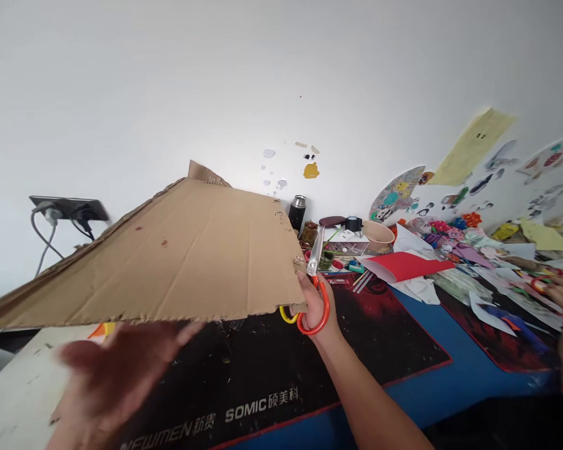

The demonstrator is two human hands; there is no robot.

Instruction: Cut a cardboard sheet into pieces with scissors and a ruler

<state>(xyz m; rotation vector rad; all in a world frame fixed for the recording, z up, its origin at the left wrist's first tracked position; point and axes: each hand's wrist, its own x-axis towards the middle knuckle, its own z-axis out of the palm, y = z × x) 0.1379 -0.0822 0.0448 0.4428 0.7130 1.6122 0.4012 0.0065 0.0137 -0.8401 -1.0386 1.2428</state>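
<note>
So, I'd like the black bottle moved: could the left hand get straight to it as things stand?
Probably not directly: the left hand is low by the near edge of the cardboard, which spreads between it and the black bottle.

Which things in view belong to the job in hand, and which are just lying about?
In the job:
- scissors, in the right hand
- cardboard sheet, above the left hand

Apparently just about:
- red paper
- black flask, standing by the wall

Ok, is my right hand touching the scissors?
Touching: the head view shows your right hand holding the scissors, their orange loop around part of it.
</note>
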